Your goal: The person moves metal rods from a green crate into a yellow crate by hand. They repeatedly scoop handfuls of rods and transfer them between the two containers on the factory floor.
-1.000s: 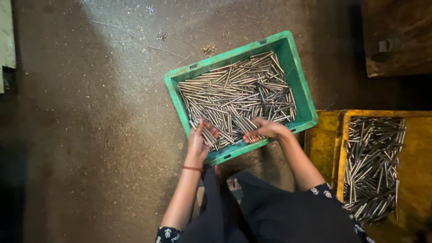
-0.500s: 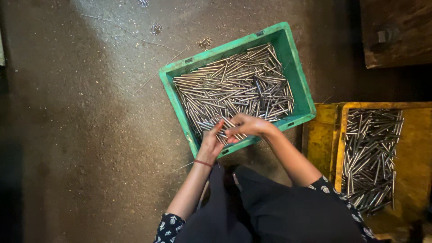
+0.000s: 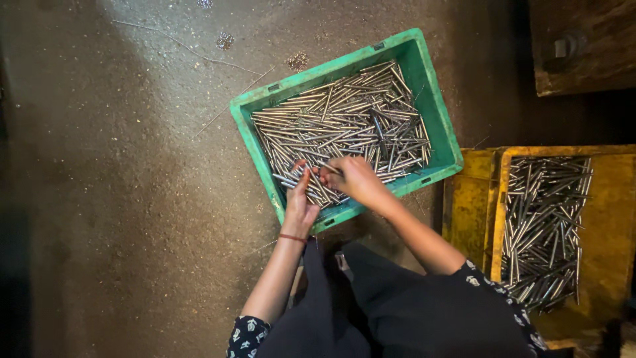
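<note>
Both hands are now gathered at the near edge of the green plastic crate, closer together than a second ago, when they were set apart on the rim side. The left hand is laid flat, fingers spread, on the heap of thin silver metal rods. The right hand has been drawn in beside it, its grip pinched on what looks like a single rod near the left fingertips. The rods remain inside the crate, on the rough brown floor. A picking-out motion is suggested. More rods lie in the yellow bin at the right.
</note>
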